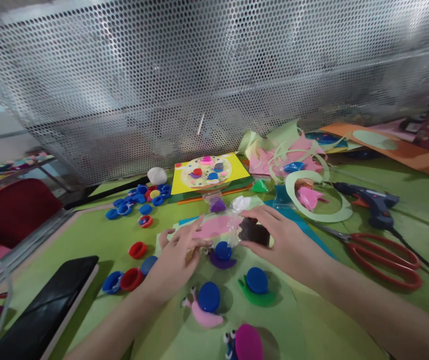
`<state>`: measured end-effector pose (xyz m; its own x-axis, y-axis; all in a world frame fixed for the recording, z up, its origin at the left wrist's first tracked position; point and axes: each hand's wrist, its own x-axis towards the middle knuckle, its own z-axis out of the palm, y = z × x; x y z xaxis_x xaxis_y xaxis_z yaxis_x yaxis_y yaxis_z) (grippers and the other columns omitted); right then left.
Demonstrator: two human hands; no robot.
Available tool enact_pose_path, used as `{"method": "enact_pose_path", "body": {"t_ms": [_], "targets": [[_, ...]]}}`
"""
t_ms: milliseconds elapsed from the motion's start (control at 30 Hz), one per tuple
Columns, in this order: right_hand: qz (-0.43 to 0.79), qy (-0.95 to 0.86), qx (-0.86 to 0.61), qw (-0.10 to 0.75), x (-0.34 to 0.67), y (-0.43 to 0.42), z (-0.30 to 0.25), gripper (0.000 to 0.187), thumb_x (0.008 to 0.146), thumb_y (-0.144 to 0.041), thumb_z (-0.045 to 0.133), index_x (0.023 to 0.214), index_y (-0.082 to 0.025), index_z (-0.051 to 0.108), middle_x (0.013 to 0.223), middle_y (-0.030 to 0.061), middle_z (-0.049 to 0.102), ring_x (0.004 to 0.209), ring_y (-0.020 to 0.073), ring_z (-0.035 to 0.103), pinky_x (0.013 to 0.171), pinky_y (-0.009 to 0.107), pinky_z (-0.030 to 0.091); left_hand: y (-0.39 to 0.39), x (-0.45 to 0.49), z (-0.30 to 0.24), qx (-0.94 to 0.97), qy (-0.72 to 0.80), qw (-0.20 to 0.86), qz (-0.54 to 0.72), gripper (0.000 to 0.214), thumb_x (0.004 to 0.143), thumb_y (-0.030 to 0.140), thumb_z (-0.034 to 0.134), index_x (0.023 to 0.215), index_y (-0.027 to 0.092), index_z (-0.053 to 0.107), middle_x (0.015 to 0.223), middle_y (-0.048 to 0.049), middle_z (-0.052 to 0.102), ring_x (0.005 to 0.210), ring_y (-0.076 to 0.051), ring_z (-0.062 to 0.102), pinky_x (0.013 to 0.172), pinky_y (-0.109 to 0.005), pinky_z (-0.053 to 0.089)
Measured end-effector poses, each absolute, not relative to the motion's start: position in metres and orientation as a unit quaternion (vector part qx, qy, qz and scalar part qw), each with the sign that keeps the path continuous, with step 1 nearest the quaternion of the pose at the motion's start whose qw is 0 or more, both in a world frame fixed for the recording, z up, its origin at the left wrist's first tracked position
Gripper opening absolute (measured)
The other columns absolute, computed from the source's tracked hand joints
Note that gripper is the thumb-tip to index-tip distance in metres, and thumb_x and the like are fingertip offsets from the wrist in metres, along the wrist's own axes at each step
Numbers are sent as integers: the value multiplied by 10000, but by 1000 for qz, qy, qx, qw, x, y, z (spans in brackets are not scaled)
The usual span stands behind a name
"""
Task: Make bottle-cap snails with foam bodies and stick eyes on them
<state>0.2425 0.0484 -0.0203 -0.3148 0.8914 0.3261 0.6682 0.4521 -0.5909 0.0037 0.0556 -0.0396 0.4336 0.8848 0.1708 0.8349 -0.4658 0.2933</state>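
Observation:
My right hand [282, 235] grips a clear plastic packet with a dark lump of modelling clay [254, 233], thumb below and fingers above. Palm down, my left hand [180, 250] has its fingers apart beside a pink paper shape [214, 226] and appears to hold nothing. In front of both hands lie snail figures with bottle-cap shells: a purple snail [220, 256], a green snail [258, 287], a pink snail [205, 306] and a blue one with a magenta cap [248, 342]. A purple clay packet [217, 204] lies just beyond my hands.
Loose bottle caps [138, 250] lie to the left, near a black phone-like case [49, 305]. Red-handled scissors [383, 260] and a glue gun [377, 202] are on the right. Behind are a yellow card [179, 182], paper scraps [267, 162] and a perforated metal screen [199, 75].

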Motion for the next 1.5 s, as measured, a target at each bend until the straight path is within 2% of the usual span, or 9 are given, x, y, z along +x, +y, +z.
{"method": "enact_pose_path", "body": {"t_ms": [100, 267, 467, 633, 833, 1033, 1267, 1500], "targets": [[174, -792, -494, 315, 242, 49, -20, 315, 793, -227, 616, 1089, -217, 508, 1085, 58, 589, 954, 198, 583, 805, 358, 497, 55, 3, -38, 842, 512, 67, 158, 663, 855, 132, 388, 1410, 313, 74, 1018, 13, 729, 1213, -243, 481, 984, -525, 221], [171, -793, -494, 314, 242, 50, -21, 310, 793, -235, 617, 1084, -218, 511, 1078, 56, 592, 946, 196, 589, 800, 353, 500, 50, 3, -33, 844, 508, 48, 167, 648, 870, 138, 369, 1417, 292, 57, 1031, 13, 724, 1180, -220, 520, 986, -460, 288], [171, -792, -492, 319, 242, 48, -20, 296, 797, -238, 602, 1078, -223, 512, 1082, 65, 595, 941, 203, 597, 798, 362, 504, 50, 2, -36, 856, 491, 46, 152, 683, 843, 79, 339, 1419, 293, 42, 1008, -11, 724, 1197, -248, 499, 999, -551, 213], [169, -791, -488, 328, 243, 48, -21, 290, 799, -243, 595, 1076, -230, 511, 1072, 66, 599, 932, 207, 601, 789, 370, 507, 52, 2, -40, 857, 491, 56, 147, 664, 838, 88, 338, 1421, 282, 86, 1043, -34, 708, 1161, -260, 524, 1007, -529, 225], [170, -793, -494, 312, 242, 48, -21, 305, 800, -244, 599, 1089, -216, 508, 1090, 66, 588, 950, 205, 590, 803, 364, 498, 50, 5, -38, 850, 499, 54, 160, 707, 837, 80, 344, 1418, 260, -16, 1069, -31, 705, 1208, -256, 478, 992, -544, 209], [169, -793, -492, 317, 243, 48, -19, 292, 796, -230, 596, 1076, -222, 515, 1071, 64, 601, 933, 203, 598, 789, 363, 502, 50, 5, -39, 853, 495, 64, 154, 705, 813, 49, 355, 1411, 272, 54, 1041, -20, 714, 1144, -257, 535, 989, -527, 199], [171, -794, -494, 310, 243, 47, -20, 298, 796, -248, 603, 1080, -228, 514, 1080, 62, 598, 940, 205, 599, 790, 366, 504, 47, 5, -36, 853, 491, 59, 166, 763, 807, 21, 329, 1412, 259, -69, 1166, -31, 659, 1236, -243, 428, 980, -508, 218], [171, -794, -495, 308, 241, 48, -21, 299, 798, -247, 601, 1080, -224, 505, 1076, 62, 590, 936, 204, 590, 785, 361, 499, 50, 5, -41, 866, 474, 74, 144, 783, 779, 3, 330, 1429, 253, -26, 1129, -49, 666, 1178, -261, 483, 990, -521, 225]]}}
